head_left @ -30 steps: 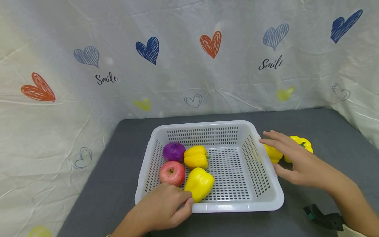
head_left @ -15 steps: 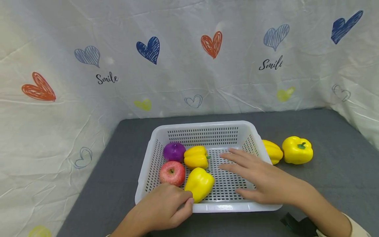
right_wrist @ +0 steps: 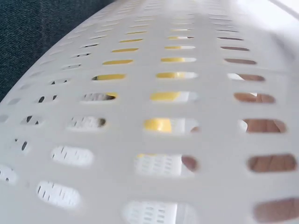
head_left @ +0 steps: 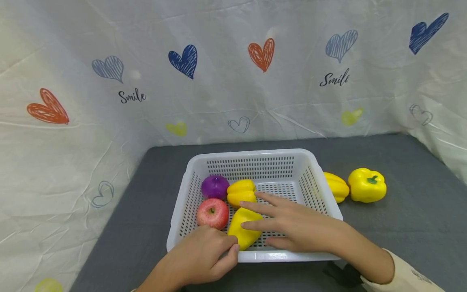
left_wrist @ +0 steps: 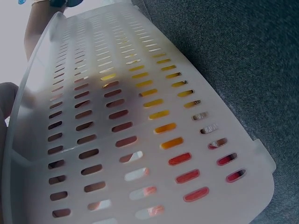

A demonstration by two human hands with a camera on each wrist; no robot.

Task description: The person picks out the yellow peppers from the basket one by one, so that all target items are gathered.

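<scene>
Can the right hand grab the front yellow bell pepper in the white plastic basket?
Probably yes: the right hand is spread over that yellow bell pepper, and no lid covers the white perforated plastic basket.

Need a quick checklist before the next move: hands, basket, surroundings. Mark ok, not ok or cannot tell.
1. Basket upright on table: ok.
2. Left hand gripping basket: ok, at the near rim.
3. Right hand spread, ready to grasp: ok.
4. Right fingers touching front pepper: cannot tell; they overlap it in the head view.
5. Apple clear of right fingers: ok, visible gap.
6. Space right of basket free: not ok; right pepper and part-hidden pepper are there.
</scene>
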